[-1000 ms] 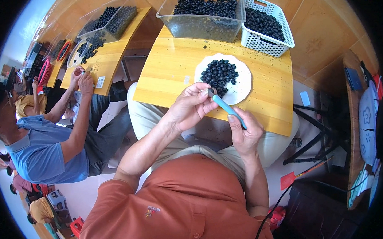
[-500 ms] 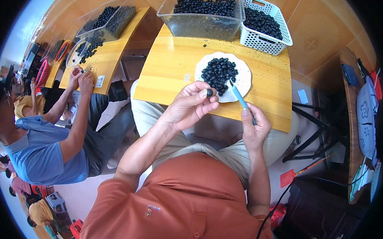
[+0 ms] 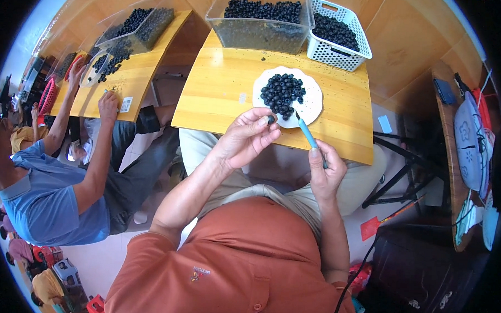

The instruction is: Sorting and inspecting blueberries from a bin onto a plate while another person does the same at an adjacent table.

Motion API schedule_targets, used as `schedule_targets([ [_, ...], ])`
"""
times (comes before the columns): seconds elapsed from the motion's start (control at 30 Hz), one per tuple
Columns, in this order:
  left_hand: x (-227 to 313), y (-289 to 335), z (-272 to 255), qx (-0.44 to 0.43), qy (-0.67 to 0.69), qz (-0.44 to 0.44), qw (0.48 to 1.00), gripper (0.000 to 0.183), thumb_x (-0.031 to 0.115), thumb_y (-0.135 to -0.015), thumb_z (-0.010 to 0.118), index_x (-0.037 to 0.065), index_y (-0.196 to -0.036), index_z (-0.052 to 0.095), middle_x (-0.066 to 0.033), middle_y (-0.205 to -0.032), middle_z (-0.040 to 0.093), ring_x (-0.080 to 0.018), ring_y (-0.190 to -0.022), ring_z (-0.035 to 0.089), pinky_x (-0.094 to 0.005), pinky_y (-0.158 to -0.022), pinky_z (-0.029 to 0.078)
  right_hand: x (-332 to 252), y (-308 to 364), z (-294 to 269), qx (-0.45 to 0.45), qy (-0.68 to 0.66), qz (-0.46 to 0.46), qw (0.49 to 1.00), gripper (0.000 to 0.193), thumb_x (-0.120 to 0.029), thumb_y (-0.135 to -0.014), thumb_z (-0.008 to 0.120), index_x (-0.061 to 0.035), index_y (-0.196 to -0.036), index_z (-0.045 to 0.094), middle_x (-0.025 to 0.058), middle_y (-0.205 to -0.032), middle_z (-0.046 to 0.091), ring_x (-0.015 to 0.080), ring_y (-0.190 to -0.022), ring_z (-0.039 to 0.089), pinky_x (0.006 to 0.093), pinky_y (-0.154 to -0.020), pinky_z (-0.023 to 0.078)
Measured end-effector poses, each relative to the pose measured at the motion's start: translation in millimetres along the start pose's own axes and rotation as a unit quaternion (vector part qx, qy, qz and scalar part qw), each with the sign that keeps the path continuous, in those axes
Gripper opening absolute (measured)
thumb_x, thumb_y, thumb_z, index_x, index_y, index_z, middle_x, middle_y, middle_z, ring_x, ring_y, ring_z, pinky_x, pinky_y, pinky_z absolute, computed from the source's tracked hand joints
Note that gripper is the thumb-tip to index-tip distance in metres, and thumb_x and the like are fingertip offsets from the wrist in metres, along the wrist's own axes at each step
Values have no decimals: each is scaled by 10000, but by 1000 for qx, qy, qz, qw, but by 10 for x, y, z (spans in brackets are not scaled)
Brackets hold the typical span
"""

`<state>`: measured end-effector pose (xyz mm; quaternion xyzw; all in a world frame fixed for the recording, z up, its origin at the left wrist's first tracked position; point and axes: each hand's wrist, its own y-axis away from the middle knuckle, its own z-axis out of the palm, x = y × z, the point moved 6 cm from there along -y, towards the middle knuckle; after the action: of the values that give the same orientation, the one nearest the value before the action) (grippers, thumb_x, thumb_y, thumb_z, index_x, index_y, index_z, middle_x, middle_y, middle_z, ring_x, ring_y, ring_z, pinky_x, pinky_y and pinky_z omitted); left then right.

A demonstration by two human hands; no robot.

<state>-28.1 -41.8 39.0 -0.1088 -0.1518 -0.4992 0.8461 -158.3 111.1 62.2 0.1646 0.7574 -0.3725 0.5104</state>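
My left hand (image 3: 250,133) pinches a single dark blueberry (image 3: 271,119) between thumb and fingertips, just over the near left rim of a white scalloped plate (image 3: 314,101). A heap of blueberries (image 3: 283,90) lies on that plate. In my right hand (image 3: 326,167) is a slim blue tool (image 3: 307,132) with a dark pointed tip; whether it is a knife or tweezers I cannot tell. The tip points up and left, over the plate's near part, apart from the held berry. Both hands are raised at the near edge of the wooden table (image 3: 219,94).
A clear plastic bin (image 3: 260,35) and a white perforated basket (image 3: 337,53), both full of blueberries, stand at the table's far edge. Left, a person in a blue shirt (image 3: 56,194) works at another table. On the right are a black folding frame (image 3: 410,167) and a cluttered wooden shelf (image 3: 451,163).
The view has shifted slightly. My hands keep the same holds on the berry and the blue tool. The neighbour's far arm has reached forward, away from the other hand.
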Motion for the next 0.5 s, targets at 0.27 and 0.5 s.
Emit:
schedule_targets([
  [0.27, 2, 99, -182, 20, -11, 11, 1000, 146, 6, -916, 593, -5, -1054, 639, -156, -1060, 642, -216, -948, 665, -334, -897, 580, -68, 185, -52, 14, 4, -2, 1000, 305, -232, -921, 673, 50, -1034, 658, 33, -737, 621, 80, -663, 534, 235, -599, 441],
  [0.5, -174, 107, -306, 24, -16, -15, 999, 130, -6, -899, 617, 13, -1022, 654, -129, -1038, 677, -191, -930, 669, -334, -892, 574, -21, 361, -262, 14, 12, 60, 998, 266, -170, -939, 636, 67, -1059, 643, 1, -825, 597, 60, -741, 510, 214, -665, 428],
])
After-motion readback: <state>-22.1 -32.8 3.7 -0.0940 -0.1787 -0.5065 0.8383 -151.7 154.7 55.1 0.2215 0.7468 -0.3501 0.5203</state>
